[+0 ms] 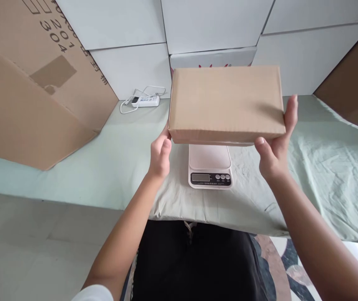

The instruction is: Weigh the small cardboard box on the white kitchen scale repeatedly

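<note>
A closed brown cardboard box (225,100) is held up between my two hands, above the cloth-covered surface. My left hand (160,154) grips its near left corner, with the fingers mostly hidden behind the box. On the other side my right hand (274,150) has its thumb at the lower front edge and a finger up along the right end. Below the box lies a white digital kitchen scale (210,167), its display and buttons facing me. The box hides the scale's far part; its screen looks blank.
A white power strip (145,101) with a looped cable lies at the back left. Large brown cartons stand at the left (34,96) and right (354,79). White boxes (210,25) are stacked along the back. A pale green cloth (103,175) covers the surface.
</note>
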Demonstrator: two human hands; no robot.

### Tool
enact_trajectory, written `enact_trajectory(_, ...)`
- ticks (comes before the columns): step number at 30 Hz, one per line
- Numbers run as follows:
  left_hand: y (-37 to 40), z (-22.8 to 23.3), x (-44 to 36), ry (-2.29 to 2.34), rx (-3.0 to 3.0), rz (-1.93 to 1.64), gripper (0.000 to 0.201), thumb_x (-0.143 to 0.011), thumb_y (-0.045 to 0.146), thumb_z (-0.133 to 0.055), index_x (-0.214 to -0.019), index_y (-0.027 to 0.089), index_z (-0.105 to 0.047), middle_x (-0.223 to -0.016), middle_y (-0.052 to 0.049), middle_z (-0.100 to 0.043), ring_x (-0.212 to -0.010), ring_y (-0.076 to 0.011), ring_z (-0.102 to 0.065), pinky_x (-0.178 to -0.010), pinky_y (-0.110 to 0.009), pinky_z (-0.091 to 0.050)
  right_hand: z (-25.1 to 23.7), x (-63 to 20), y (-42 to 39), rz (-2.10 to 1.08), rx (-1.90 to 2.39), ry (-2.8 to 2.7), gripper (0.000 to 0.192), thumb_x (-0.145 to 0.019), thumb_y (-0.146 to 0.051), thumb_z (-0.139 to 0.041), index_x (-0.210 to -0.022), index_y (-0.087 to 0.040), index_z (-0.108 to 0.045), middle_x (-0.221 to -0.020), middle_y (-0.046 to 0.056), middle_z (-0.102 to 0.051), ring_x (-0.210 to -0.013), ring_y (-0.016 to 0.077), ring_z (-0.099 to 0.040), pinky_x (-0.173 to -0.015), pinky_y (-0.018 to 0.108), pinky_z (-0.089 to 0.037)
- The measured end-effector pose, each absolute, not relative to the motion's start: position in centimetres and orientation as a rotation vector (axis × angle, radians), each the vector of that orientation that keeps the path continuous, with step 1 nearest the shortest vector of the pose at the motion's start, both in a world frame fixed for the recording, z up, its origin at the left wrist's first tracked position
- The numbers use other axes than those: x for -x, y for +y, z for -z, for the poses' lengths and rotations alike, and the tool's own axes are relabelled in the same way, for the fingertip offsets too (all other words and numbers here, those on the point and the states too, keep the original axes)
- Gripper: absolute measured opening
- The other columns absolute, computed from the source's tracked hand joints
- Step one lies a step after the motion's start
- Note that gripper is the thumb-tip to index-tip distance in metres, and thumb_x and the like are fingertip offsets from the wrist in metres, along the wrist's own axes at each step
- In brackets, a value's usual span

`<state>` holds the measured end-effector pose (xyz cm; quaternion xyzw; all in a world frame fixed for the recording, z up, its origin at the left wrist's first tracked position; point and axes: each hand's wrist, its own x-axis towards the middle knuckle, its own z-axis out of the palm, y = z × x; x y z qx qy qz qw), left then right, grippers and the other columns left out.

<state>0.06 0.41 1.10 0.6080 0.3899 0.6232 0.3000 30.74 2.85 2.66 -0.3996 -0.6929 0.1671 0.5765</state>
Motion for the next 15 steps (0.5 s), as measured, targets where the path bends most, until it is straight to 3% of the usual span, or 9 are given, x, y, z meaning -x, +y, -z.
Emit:
enact_trajectory(3, -1.3, -0.2, -0.1, 1.01, -1.595, -1.616, 0.084, -0.105, 0.089, -0.047, -0.153, 0.027, -0.076, -0.159, -0.013, -0.078, -0.173, -0.0403, -0.051, -0.141, -0.053, -0.046, -0.7, -31.9, 2.1, -0.386, 0.917, -1.647, 0.112, -0.086, -0.096, -0.068, -0.182, -0.056, -0.026, -0.196, -0.008, -0.028, -0.183, 0.048, -0.026, -0.152, 0.073, -0.026)
enact_trajectory(9, -3.4, 1.9, -0.2, 1.032, -1.521, -1.513, 0.08, -0.109, 0.082, -0.047, -0.157, 0.025, -0.074, -0.169, -0.014, -0.072, -0.171, -0.0394, -0.055, -0.143, -0.054, -0.044, 2.7, -33.5, 2.6, -0.409, 0.944, -1.706, 0.112, -0.09, -0.095, -0.063, -0.183, -0.06, -0.011, -0.196, -0.009, -0.031, -0.18, 0.0417, -0.038, -0.147, 0.077, -0.037)
enact_trajectory(15, -3.7, 2.4, -0.3, 1.07, -1.496, -1.495, 0.082, -0.11, 0.081, -0.046, -0.166, 0.026, -0.066, -0.177, -0.013, -0.064, -0.172, -0.0387, -0.053, -0.144, -0.054, -0.043, 2.4, -33.2, 2.9, -0.427, 0.979, -1.706, 0.101, -0.096, -0.09, -0.061, -0.181, -0.064, -0.013, -0.192, -0.009, -0.038, -0.181, 0.0381, -0.037, -0.148, 0.079, -0.03)
